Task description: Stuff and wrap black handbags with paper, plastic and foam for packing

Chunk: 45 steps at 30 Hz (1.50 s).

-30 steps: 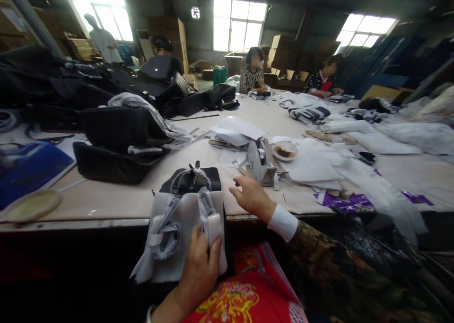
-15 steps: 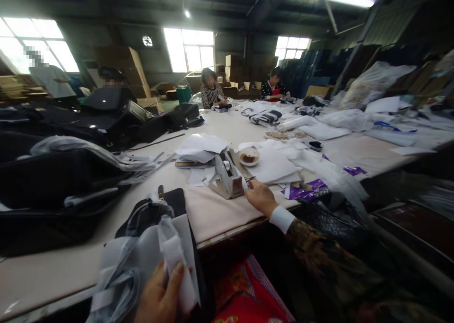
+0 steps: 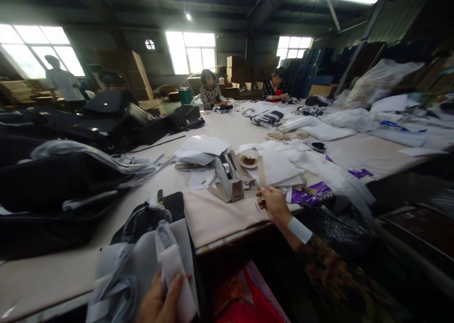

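Observation:
My left hand (image 3: 159, 300) is at the bottom edge, its fingers closed on a folded white wrapping sheet (image 3: 174, 266). The sheet and clear plastic film cover a black bag (image 3: 172, 205) that lies over the table's near edge. My right hand (image 3: 274, 205) is raised just right of a grey tape dispenser (image 3: 230, 177). It pinches the lower end of a thin translucent tape strip (image 3: 261, 170) that stands up from the fingers.
The long beige table (image 3: 220, 209) carries loose white paper sheets (image 3: 204, 145), a small bowl (image 3: 248, 159), purple scraps (image 3: 312, 190) and piles of black bags (image 3: 64, 186) on the left. Two people sit at the far end, others stand at the far left. Red cloth (image 3: 244, 294) lies on my lap.
The view swung right and up. My right hand went from the table edge to the dispenser, then drew back holding a tape strip. My left hand kept its hold on the wrapped bag.

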Available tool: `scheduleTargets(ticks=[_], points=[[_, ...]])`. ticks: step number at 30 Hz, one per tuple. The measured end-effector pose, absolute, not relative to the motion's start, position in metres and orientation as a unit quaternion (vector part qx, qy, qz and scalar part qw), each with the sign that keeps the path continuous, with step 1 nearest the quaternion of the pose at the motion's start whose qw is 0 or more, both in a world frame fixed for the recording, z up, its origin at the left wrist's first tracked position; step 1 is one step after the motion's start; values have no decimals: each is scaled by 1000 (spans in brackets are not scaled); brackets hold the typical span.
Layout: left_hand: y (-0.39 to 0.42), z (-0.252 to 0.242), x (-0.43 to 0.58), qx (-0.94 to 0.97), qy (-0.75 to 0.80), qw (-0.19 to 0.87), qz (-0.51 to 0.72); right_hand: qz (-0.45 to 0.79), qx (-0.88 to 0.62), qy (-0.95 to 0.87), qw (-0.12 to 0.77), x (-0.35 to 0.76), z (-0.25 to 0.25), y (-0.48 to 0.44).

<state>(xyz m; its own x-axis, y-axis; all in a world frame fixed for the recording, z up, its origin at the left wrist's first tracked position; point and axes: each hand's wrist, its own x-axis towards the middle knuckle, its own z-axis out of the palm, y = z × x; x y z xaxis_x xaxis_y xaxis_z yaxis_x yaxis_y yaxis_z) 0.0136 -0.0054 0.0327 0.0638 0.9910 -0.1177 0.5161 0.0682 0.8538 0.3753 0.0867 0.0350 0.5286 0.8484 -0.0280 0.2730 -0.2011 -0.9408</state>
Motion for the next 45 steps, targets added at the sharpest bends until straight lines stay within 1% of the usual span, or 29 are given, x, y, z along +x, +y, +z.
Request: scheduleTargets(ticks=[2,3,5,6,7,9,10,12,14,17,21,26,28,31,34,37,41,45], points=[[-6,34,17,608,615,402,300,326,-689,-414,498,359,42,70],[-6,36,19,607,615,404,301,355,-672,-445,474,349,45,62],[-8,41,22,604,613,402,313,382,-646,-546,373,329,49,49],[-9,43,23,604,608,403,320,357,-643,-605,304,320,51,45],[-11,46,23,604,602,408,326,305,-647,-659,230,314,51,42],[-14,50,23,603,586,421,341,169,-656,-730,97,305,52,42],[-16,51,23,601,580,426,348,115,-655,-746,43,302,53,43],[-18,52,22,601,571,425,364,57,-647,-760,-29,295,55,49],[-20,51,20,604,566,417,376,41,-631,-773,-49,286,59,58],[-21,49,18,603,566,415,378,80,-619,-781,-24,262,60,78],[-21,47,15,602,559,426,378,136,-634,-761,11,231,49,113],[-22,47,13,599,549,427,397,222,-629,-743,60,223,39,142],[-23,48,12,593,546,432,404,267,-621,-731,99,227,38,145],[-22,47,11,583,547,440,409,347,-609,-689,185,232,37,143],[-21,45,11,583,544,440,413,440,-586,-621,276,236,34,136],[-20,43,11,583,540,441,417,519,-554,-550,348,236,33,129],[-20,41,11,589,540,439,409,599,-506,-473,403,232,40,118],[-20,42,12,590,541,443,404,659,-458,-431,413,229,54,103]])
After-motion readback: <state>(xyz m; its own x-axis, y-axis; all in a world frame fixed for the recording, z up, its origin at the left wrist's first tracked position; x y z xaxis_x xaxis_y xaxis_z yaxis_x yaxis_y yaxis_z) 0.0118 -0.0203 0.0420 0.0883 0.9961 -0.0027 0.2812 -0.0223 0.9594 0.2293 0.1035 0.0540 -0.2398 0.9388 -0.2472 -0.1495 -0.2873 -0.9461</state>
